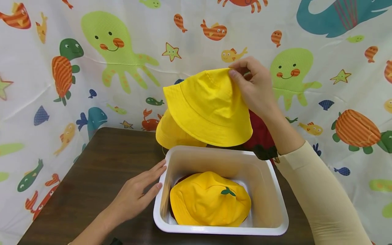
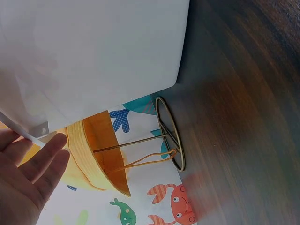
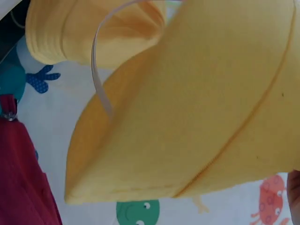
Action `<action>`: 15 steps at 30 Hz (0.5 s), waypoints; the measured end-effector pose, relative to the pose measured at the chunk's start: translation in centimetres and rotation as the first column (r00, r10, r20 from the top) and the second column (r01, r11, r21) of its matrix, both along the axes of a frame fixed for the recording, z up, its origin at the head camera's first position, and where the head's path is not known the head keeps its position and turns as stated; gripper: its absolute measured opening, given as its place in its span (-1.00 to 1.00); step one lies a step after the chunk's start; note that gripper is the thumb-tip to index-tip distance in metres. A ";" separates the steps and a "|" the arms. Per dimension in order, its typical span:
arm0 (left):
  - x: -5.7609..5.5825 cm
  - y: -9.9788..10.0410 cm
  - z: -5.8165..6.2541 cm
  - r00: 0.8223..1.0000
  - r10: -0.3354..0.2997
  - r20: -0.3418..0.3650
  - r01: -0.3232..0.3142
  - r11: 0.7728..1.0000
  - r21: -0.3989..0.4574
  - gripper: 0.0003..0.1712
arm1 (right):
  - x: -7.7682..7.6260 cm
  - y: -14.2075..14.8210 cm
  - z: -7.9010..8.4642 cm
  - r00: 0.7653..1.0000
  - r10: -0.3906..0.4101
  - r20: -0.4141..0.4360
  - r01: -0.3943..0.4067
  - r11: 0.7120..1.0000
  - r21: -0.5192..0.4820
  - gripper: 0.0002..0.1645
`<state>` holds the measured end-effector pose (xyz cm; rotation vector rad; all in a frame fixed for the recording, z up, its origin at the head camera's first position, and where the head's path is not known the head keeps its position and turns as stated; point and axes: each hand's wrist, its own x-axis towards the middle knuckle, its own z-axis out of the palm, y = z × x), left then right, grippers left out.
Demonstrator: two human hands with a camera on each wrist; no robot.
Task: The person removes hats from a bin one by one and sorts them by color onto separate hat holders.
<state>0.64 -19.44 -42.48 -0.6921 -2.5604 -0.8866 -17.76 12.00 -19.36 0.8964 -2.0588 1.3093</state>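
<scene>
My right hand (image 1: 252, 83) pinches a yellow bucket hat (image 1: 211, 107) near the top of its crown, holding it up above the back edge of a white plastic bin (image 1: 220, 230). A thin pale strap (image 3: 95, 75) hangs from this hat in the right wrist view. In the bin lies another yellow bucket hat (image 1: 208, 200) with a green leaf emblem (image 1: 228, 191), partly covering something dark red. The fairly straight fingers of my left hand (image 1: 134, 195) rest against the bin's left rim; the left wrist view shows this hand (image 2: 30, 183) beside the bin wall (image 2: 103, 51).
Behind the bin, a third yellow hat (image 1: 171, 132) sits on a wire stand (image 2: 131, 143). A red fabric item (image 1: 260, 129) with a zipper, seen in the right wrist view, is at the back right. The dark wooden table (image 1: 113, 160) meets a sea-animal curtain (image 1: 196, 51).
</scene>
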 end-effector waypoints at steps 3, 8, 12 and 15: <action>-0.1 0.0 -0.1 1.000 -0.004 -0.001 0.004 1.000 0.004 -0.29 | -0.4 -0.4 0.1 1.000 -0.014 0.015 0.015 0.999 -0.043 -0.87; -0.2 0.0 -0.1 1.000 -0.003 0.002 0.003 1.000 0.000 -0.30 | -1.0 -1.2 0.2 0.999 -0.031 0.027 0.034 0.995 -0.095 -0.87; -0.1 0.0 -0.2 1.000 0.011 0.021 -0.011 1.000 -0.013 -0.30 | -1.7 -1.8 0.0 0.998 -0.045 0.041 0.050 0.991 -0.127 -0.89; -0.1 0.0 -0.2 0.999 0.021 0.026 -0.020 1.000 -0.020 -0.30 | -2.4 -2.4 -0.5 0.999 -0.042 0.022 0.045 0.988 -0.145 -0.88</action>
